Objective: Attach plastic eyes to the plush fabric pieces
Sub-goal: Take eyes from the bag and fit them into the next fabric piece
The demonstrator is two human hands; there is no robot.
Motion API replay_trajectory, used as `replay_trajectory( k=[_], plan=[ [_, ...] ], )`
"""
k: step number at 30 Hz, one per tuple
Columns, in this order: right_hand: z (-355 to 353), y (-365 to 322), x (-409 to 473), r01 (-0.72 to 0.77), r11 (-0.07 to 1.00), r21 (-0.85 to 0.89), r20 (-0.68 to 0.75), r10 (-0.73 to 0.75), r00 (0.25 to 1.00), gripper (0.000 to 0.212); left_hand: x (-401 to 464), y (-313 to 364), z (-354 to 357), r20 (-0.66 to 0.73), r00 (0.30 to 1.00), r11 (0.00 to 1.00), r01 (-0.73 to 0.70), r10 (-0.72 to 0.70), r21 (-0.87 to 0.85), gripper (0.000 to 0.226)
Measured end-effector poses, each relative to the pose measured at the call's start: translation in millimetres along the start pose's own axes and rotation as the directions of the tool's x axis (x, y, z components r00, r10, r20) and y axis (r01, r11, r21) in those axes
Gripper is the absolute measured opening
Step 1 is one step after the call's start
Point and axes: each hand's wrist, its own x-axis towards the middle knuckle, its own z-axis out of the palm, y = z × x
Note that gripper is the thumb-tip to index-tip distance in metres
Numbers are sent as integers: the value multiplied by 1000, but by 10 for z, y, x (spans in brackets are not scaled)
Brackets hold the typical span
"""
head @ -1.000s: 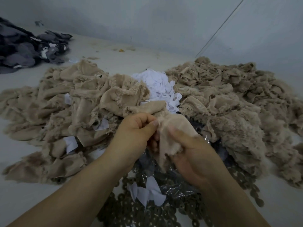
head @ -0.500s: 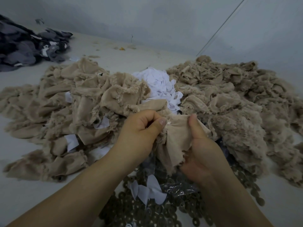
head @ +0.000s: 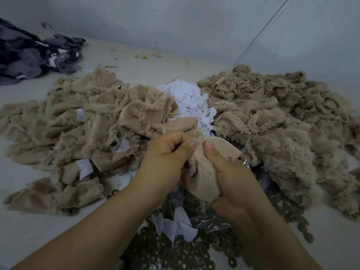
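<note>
Both hands hold one beige plush fabric piece [head: 202, 172] in the middle of the view. My left hand [head: 165, 158] pinches its upper edge between thumb and curled fingers. My right hand [head: 231, 178] grips the piece from the right, thumb pressed on top near the left thumb. Any plastic eye in the piece is hidden by the fabric and fingers. A heap of round dark washers [head: 175, 252] lies on the surface below my hands.
Beige plush pieces are heaped at left [head: 81, 133] and right [head: 282, 121]. White fabric scraps [head: 191, 102] sit between them, more white scraps [head: 175, 227] lie on a clear plastic bag [head: 212, 223]. Dark grey fabric [head: 29, 55] is piled far left. A wall rises behind.
My right thumb has come down from pointing upward and now presses the fabric close to my left thumb. The piece is bunched tighter between both hands.
</note>
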Motion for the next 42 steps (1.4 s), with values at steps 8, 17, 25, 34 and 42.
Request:
replay_trajectory(
  k=[8,17,25,34,42],
  plan=[
    [30,-11,-12,-71,997,29,69,69,995,61,-5,-60,18,41,996,986,88,-83,-142,36],
    [10,-20,13,-234,971,55,53,231,971,46,-13,-87,36,11,996,982,84,-84,-168,34],
    [20,-6,15,-206,978,40,84,202,976,50,-31,-57,32,-2,999,982,34,-35,-184,35],
    [-13,26,41,-188,980,67,86,182,980,41,-43,-103,-1,23,999,972,31,-27,-233,26],
    [-49,25,22,-66,998,-17,107,68,992,54,-80,-108,-74,-19,997,996,-76,77,44,16]
  ],
)
